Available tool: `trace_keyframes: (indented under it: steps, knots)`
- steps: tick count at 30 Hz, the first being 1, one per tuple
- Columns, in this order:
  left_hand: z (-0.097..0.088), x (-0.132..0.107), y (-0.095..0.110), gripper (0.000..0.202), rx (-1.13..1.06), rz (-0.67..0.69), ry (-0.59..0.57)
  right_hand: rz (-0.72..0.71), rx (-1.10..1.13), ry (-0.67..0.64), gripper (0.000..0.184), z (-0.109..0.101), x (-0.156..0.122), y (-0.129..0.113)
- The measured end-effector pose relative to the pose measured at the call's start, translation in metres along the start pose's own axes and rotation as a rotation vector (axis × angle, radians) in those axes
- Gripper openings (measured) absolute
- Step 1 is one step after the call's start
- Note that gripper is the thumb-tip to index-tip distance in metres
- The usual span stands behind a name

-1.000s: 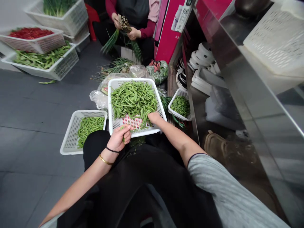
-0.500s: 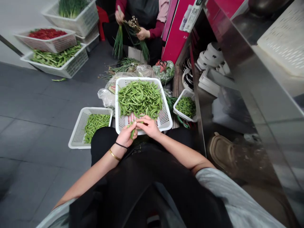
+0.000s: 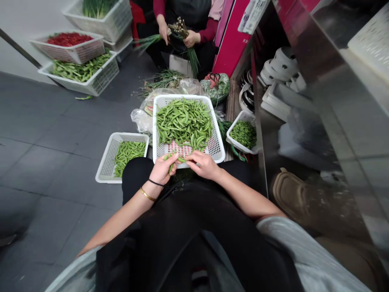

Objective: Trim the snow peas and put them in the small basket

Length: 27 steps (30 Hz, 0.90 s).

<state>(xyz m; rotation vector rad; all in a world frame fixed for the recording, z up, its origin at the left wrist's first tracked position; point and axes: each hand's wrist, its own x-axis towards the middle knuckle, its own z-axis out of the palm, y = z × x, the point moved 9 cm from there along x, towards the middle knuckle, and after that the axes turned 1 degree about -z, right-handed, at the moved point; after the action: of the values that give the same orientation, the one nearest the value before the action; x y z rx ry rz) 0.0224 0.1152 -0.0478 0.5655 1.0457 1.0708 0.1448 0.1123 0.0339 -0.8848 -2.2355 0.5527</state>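
A white perforated basket (image 3: 219, 147) rests at my knees with a heap of green pea pods (image 3: 184, 121) in its far part. Over its near rim, my left hand (image 3: 161, 170) is closed around several pods. One pea pod (image 3: 181, 159) reaches from its fingertips towards my right hand (image 3: 206, 165). The fingers of my right hand pinch the far end of that pod. A smaller white basket (image 3: 105, 160) stands on the floor beside my left knee, with more pea pods (image 3: 129, 155) in it.
Opposite, another person's hands (image 3: 191, 39) hold long green stalks. Stacked baskets (image 3: 105, 79) with vegetables stand at the far left. A small basket of leafy greens (image 3: 244, 134) sits by the steel counter (image 3: 322, 93) on my right. Plastic bags (image 3: 142, 120) lie behind the big basket.
My hands have moved slightly apart, with a pod now stretched between them. The other person's left-side bunch of stalks has swung outward. The whole view has shifted a little.
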Motion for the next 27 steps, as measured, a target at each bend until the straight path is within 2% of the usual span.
trace_keyframes:
  steps: [3,5,7,10,12,14,17,20,22,24,25,27]
  knots:
    - [0.001,0.0,-0.004,0.036,0.018,-0.014,0.028,0.0,-0.084,-0.055,0.019,0.003,-0.001,-0.004]
    - [0.002,-0.001,-0.008,0.037,0.042,-0.039,0.028,0.054,-0.016,-0.115,0.017,0.009,0.0,-0.002]
    - [0.005,-0.002,-0.009,0.037,0.075,-0.056,-0.008,0.184,0.174,-0.179,0.013,0.017,-0.001,0.007]
    - [0.01,-0.005,-0.006,0.033,0.11,-0.062,-0.099,0.48,0.533,-0.231,0.012,0.029,-0.009,0.03]
    - [0.015,-0.007,-0.007,0.032,0.113,-0.101,-0.172,0.614,0.695,-0.161,0.016,0.025,-0.012,0.049]
    - [0.019,-0.009,-0.009,0.03,0.106,-0.162,-0.245,0.66,0.74,-0.032,0.02,0.007,-0.013,0.067]
    - [0.021,-0.011,-0.013,0.027,0.103,-0.217,-0.294,0.59,0.553,0.05,0.024,-0.023,-0.009,0.075]
    - [0.02,-0.01,-0.016,0.023,0.13,-0.236,-0.308,0.335,0.129,-0.062,0.029,-0.034,0.003,0.044]
    - [0.02,-0.011,-0.017,0.022,0.18,-0.251,-0.334,0.158,-0.121,-0.228,0.028,-0.019,0.006,0.018]
    - [0.023,-0.014,-0.013,0.02,0.312,-0.22,-0.375,0.051,-0.241,-0.408,0.021,0.003,0.004,0.004]
    - [0.026,-0.016,-0.009,0.018,0.412,-0.173,-0.407,0.018,-0.238,-0.474,0.021,0.012,0.002,0.0]
    - [0.035,-0.024,0.003,0.015,0.61,-0.029,-0.481,-0.017,-0.08,-0.534,0.023,0.024,-0.002,-0.006]
